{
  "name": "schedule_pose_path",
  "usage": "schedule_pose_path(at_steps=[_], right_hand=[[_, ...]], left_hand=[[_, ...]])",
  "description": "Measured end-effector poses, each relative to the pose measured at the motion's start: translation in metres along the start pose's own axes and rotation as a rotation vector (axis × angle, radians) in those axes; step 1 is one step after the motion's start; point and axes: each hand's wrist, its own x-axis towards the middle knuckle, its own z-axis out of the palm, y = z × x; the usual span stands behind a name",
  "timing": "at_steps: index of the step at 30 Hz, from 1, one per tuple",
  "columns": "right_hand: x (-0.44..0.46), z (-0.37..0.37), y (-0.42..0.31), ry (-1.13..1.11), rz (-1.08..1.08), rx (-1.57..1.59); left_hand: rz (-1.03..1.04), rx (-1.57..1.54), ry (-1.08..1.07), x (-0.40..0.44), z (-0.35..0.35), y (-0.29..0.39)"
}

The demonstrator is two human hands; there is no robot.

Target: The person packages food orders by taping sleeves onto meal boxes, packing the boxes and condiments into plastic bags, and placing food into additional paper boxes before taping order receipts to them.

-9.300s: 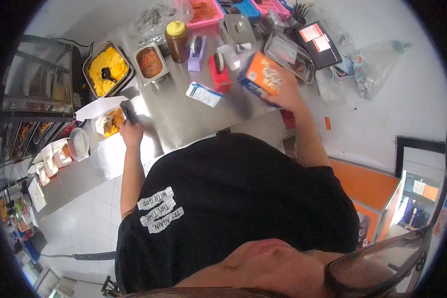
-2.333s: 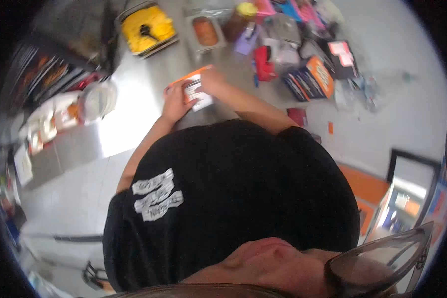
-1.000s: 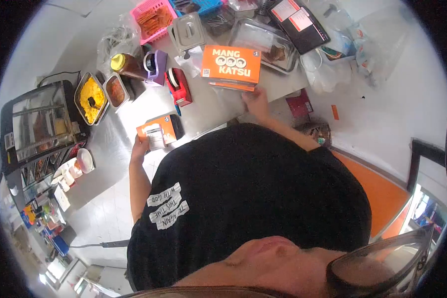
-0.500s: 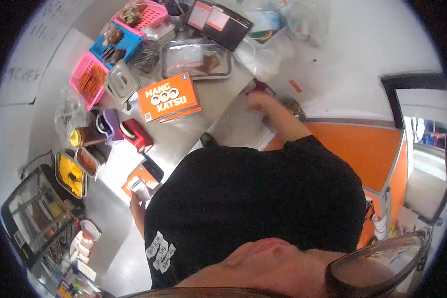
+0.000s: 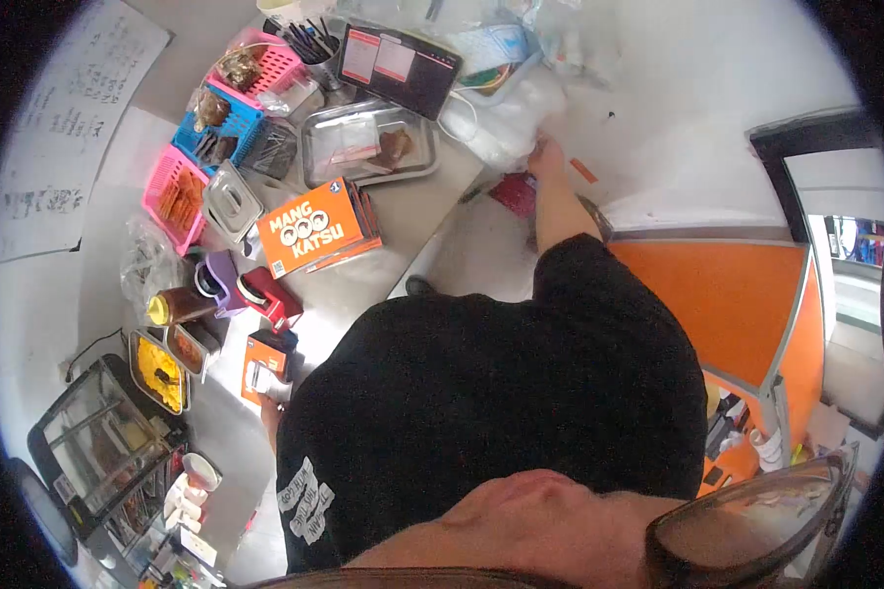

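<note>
At the left, my left hand is partly hidden by my shirt. Its fingers are closed round a small white, cup-like thing above an orange printed box. My right arm stretches away from me, and my right hand is at the lower edge of a white plastic bag. Its fingers are too small and blurred to tell whether they grip the bag. A dark red item lies just below that hand.
Orange printed boxes are stacked on the metal counter, near a steel tray and a tablet. Red and purple tape dispensers stand left, beside a sauce bottle. An orange panel borders the right.
My right hand has moved away from me, from beside the dark red item to the plastic bag. My left hand still holds the white thing. The view has shifted slightly.
</note>
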Motion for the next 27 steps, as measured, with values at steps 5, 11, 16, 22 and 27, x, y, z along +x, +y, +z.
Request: schedule_pose_path(at_steps=[5, 11, 16, 22, 27], right_hand=[[0.002, 0.009, 0.013, -0.085, 0.038, -0.509], [0.019, -0.009, 0.01, -0.208, -0.36, -2.155], [0.038, -0.021, 0.027, 0.125, -0.065, -0.679], [0.013, -0.021, 0.018, -0.15, -0.389, -1.244], [0.07, -0.026, 0.018, 0.086, -0.485, -1.903]], left_hand=[[-0.003, 0.005, 0.013, -0.004, 0.007, 0.004], [-0.02, 0.009, 0.013, -0.002, 0.013, 0.005], [-0.025, 0.01, 0.015, -0.002, 0.014, 0.004], [-0.025, -0.003, 0.015, -0.002, 0.012, 0.001], [-0.028, 0.0, 0.005, -0.001, 0.016, 0.005]])
